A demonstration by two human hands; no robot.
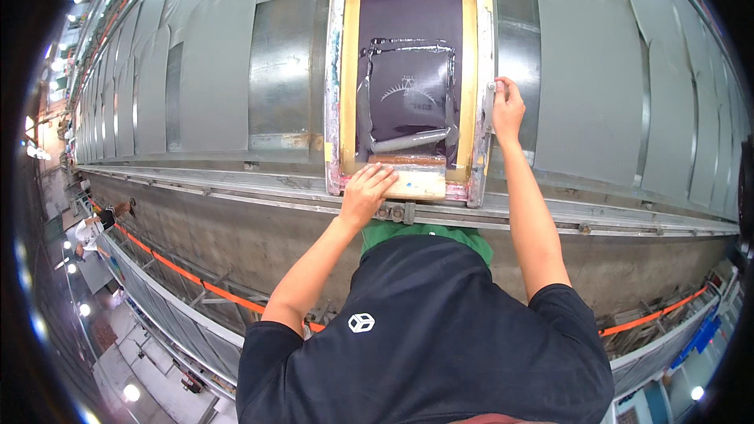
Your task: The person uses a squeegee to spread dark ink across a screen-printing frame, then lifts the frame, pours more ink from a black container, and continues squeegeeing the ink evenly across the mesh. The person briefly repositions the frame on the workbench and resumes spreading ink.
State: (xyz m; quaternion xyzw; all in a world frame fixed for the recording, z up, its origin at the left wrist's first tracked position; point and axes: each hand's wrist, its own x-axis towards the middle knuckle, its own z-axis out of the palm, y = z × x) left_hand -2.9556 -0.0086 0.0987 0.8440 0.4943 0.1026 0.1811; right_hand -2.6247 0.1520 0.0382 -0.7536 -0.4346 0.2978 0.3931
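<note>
A screen-printing frame (488, 47) lies in front of me, its mesh (404, 12) dark purple and edged with yellow tape strips. Wet dark ink (408, 141) is streaked around a faint curved design in the mesh. At the near end of the frame rests a wooden squeegee (420, 184). My left hand (365, 192) is closed over the squeegee's left part, its fingers lying along the top. My right hand (508, 110) grips the right side of the frame, with thumb and forefinger close together near a small metal fitting on that edge.
Grey fabric panels (589, 71) lie along the long metal printing table on both sides of the frame. A metal rail (275, 183) runs along the table's near edge. Behind stretches an orange strip (181, 269). Another person (90, 235) is far off at left.
</note>
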